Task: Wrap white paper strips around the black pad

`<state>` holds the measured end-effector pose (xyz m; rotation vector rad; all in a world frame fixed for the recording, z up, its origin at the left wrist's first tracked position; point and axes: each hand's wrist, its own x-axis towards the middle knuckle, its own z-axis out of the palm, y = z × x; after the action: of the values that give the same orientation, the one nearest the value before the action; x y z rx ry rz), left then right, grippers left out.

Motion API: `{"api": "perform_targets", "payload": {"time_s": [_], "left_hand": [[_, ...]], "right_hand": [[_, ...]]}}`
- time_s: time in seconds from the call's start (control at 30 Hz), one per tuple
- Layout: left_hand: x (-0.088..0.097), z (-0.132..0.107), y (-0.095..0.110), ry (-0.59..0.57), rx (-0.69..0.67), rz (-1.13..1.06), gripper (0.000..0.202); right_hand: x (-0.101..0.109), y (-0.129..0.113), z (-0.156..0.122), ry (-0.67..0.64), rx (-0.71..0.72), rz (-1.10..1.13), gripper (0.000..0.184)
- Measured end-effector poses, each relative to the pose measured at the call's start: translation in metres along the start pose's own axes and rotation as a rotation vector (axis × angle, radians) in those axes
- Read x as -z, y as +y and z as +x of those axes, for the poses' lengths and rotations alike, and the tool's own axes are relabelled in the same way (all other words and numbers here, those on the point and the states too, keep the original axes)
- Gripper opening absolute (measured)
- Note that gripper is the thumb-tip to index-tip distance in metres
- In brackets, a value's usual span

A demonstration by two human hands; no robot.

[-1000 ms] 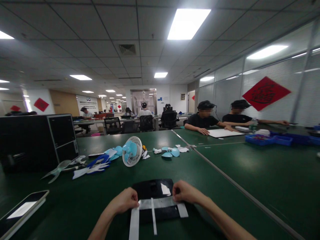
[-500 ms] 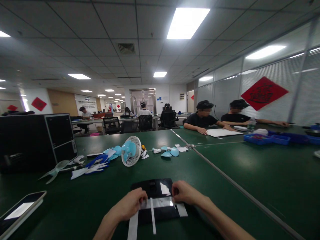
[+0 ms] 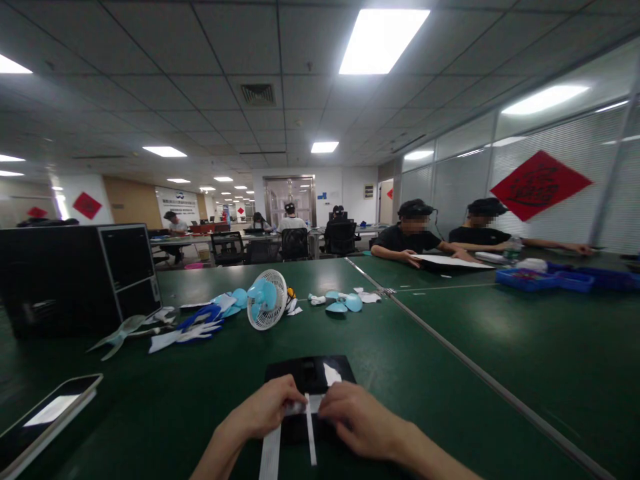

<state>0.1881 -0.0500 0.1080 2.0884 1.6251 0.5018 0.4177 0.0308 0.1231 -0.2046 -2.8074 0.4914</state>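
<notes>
Tape [image 3: 315,404] on black panel [image 3: 290,371]

From my remote seat I see the tape lying on the panel, a narrow strip [image 3: 311,437] meeting it. The left hand [image 3: 270,405] bunches up at the tape; the right hand [image 3: 359,419] curls over it; whether either grips, I cannot tell. A fan [image 3: 267,300] sits beyond the panel, slightly leftward.

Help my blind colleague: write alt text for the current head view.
The left hand and right hand sit over a black panel on a green table, either side of a narrow white strip. Beyond lie a fan and gloves; two people sit at right.
</notes>
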Motion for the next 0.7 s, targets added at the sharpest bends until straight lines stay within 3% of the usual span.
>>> {"api": "perform_targets", "payload": {"time_s": [0.2, 0.7], "left_hand": [[-0.002, 0.001, -0.002, 0.011, -0.012, 0.008, 0.034], [-0.004, 0.002, -0.008, 0.034, -0.002, -0.007, 0.036]], "right_hand": [[-0.024, -0.013, 0.005, -0.055, 0.020, -0.055, 0.047], [-0.031, -0.010, -0.010, -0.091, 0.095, -0.167, 0.042]]}}
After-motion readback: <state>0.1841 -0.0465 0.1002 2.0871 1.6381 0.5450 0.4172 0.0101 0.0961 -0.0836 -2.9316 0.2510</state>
